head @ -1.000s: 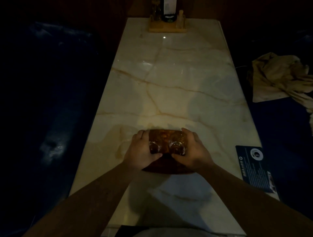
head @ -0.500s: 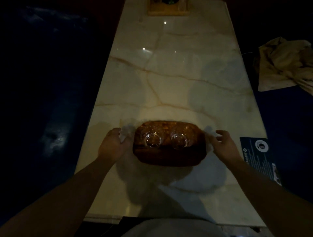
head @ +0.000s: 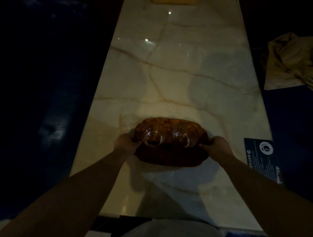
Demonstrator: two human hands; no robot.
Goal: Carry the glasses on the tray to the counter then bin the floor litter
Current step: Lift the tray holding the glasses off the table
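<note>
A brown oval tray rests on the pale marble table, near its front half. Two clear glasses stand side by side on the tray: the left glass and the right glass. My left hand grips the tray's left rim. My right hand grips its right rim. The room is dim, so I cannot tell whether the tray is lifted off the marble.
A dark printed card lies at the table's right edge, close to my right hand. A crumpled beige cloth sits on the dark blue seat at the right. Dark seating flanks the table on the left. A wooden holder stands at the far end.
My hands left the two glasses, spread outward to the tray's sides, and have now closed on its left and right rims. The view has tilted further down.
</note>
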